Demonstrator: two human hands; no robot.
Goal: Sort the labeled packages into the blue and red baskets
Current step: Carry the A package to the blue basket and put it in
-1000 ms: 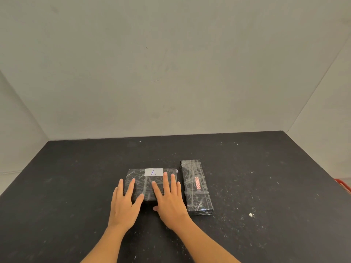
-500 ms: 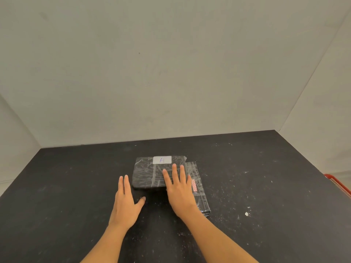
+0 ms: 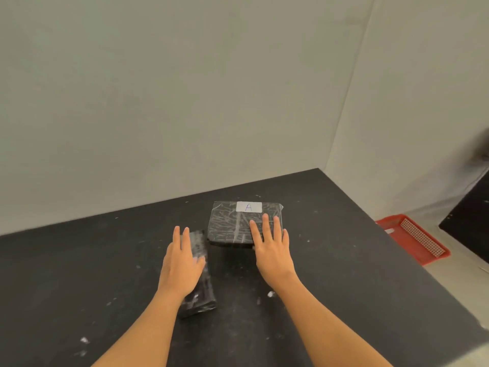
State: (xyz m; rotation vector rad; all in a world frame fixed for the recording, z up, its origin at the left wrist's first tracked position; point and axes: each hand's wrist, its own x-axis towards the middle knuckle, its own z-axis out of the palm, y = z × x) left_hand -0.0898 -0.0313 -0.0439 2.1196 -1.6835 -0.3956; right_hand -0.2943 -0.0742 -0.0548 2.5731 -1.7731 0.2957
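A flat black wrapped package with a white label "A" is held a little above the black table by my right hand, whose fingers lie on the package's near right corner. A narrow black wrapped package lies on the table to its left. My left hand rests flat on that narrow package with fingers stretched out, covering its far half. A red basket sits low beyond the table's right edge. No blue basket is in view.
Pale walls close the table at the back and right. White specks dot the tabletop. A dark panel stands behind the red basket at the far right.
My right hand has lifted package A off the table and carried it right, over the narrow package. My left hand moved onto the narrow package. The view swung right, showing the red basket.
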